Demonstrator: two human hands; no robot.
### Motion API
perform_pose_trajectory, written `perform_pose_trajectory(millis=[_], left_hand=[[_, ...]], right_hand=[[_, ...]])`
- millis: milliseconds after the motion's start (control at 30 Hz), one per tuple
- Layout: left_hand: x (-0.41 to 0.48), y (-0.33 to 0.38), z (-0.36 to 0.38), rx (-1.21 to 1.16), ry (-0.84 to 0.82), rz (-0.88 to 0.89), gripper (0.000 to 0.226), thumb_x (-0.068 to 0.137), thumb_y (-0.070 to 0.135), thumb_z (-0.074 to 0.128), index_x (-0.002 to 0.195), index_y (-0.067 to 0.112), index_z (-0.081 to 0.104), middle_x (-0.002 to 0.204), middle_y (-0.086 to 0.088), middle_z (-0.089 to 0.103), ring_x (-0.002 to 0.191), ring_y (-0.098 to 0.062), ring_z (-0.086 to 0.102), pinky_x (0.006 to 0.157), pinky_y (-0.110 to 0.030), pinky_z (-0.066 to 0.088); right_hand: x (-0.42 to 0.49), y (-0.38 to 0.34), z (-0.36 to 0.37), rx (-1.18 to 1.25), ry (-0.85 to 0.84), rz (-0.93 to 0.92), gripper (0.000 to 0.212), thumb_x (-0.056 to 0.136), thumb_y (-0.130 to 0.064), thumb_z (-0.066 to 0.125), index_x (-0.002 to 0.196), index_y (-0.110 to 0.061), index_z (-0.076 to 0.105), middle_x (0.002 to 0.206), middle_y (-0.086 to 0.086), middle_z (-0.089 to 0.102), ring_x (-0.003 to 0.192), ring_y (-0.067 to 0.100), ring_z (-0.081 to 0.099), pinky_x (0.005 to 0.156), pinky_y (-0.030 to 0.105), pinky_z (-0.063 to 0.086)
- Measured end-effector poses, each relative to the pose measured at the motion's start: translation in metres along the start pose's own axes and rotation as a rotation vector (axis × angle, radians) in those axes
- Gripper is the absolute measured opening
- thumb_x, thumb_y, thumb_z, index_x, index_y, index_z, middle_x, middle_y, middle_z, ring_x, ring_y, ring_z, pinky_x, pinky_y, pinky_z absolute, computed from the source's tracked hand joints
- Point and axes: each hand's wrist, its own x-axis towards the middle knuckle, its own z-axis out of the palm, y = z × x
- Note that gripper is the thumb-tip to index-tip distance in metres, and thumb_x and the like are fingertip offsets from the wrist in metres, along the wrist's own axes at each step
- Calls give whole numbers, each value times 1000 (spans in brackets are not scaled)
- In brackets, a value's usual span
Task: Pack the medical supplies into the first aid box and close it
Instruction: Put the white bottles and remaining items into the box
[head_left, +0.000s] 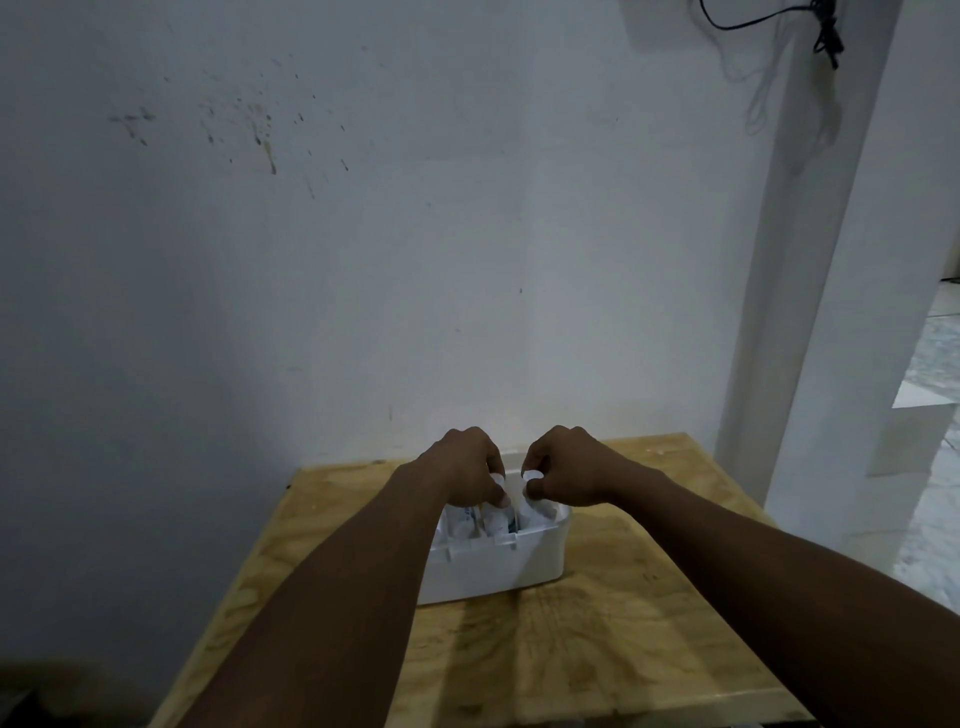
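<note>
A white first aid box (498, 566) stands open on the plywood table (597, 623), near the wall. Several white bottles and tubes (470, 522) stand packed inside it. My left hand (462, 465) reaches into the box's middle, fingers curled round the top of a white bottle (497, 484). My right hand (563, 470) is just to its right and pinches the white cap of another bottle (532, 475) that stands in the box. No lid is visible.
A white wall rises right behind the table. A white pillar (810, 260) stands at the right, with a doorway and tiled floor beyond it. A black cable (826, 31) hangs at the top right.
</note>
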Motion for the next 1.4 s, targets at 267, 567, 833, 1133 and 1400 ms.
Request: perform_pose_trajectory(millis=[267,567,833,1133,1400], left_hand=[[0,1,-2,12,-12,8,37,74,27,87,106,11,79,107,-7,74,96,-23,66,74,-28,50],[-1,2,-4,9,-28,4,36,78,25,85,111,11,78,111,-7,74,98,-24,67,74,-28,49],[-2,3,-5,-2,-38,-1,39,79,24,85,114,11,76,114,-8,72,100,-24,68,76,-28,51],[-1,2,-5,4,-40,9,33,79,22,84,110,12,77,111,-8,73,88,-19,64,71,-26,48],[-2,1,-7,-26,-60,7,34,79,19,84,111,10,76,112,-9,74,88,-21,69,79,-30,59]], right_hand=[[1,1,2,-6,-23,-7,29,80,-23,71,106,-10,75,106,6,75,88,18,65,76,28,54],[0,-3,-1,18,-56,-5,30,83,-22,72,109,-7,74,107,8,74,87,17,66,75,26,53],[-2,-5,-12,30,-193,8,35,84,-14,66,117,-8,69,110,7,74,93,22,71,82,30,57],[-3,-3,-8,-35,-211,20,50,73,-16,82,120,-15,65,124,4,65,110,25,61,96,40,52],[-3,-4,-3,-23,-185,14,51,74,-21,83,121,-15,64,125,4,63,110,25,60,95,40,52]])
